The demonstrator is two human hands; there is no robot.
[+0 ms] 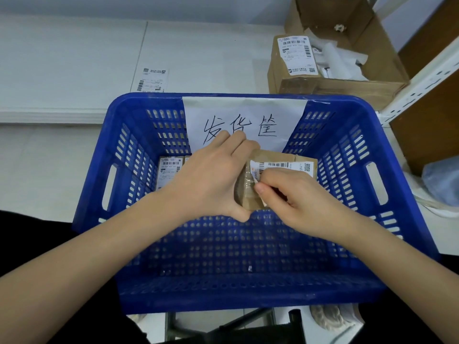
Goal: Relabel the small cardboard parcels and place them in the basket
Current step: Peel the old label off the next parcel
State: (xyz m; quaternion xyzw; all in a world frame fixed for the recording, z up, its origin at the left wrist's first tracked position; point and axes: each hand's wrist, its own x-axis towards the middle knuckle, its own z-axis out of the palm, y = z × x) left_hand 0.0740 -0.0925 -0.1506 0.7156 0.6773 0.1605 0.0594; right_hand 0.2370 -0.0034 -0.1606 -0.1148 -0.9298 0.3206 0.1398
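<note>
Fingers of the left hand [211, 180] curl round the small parcel [278, 181] above the blue basket [139, 289]; the right hand [285, 194] pinches its label [280, 167]. Basket floor below lies mostly bare.

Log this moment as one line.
left hand: holds parcel | right hand: pinches label | over basket

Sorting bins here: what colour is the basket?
Blue, with slotted walls; the basket shows clearly in the head view.
</note>
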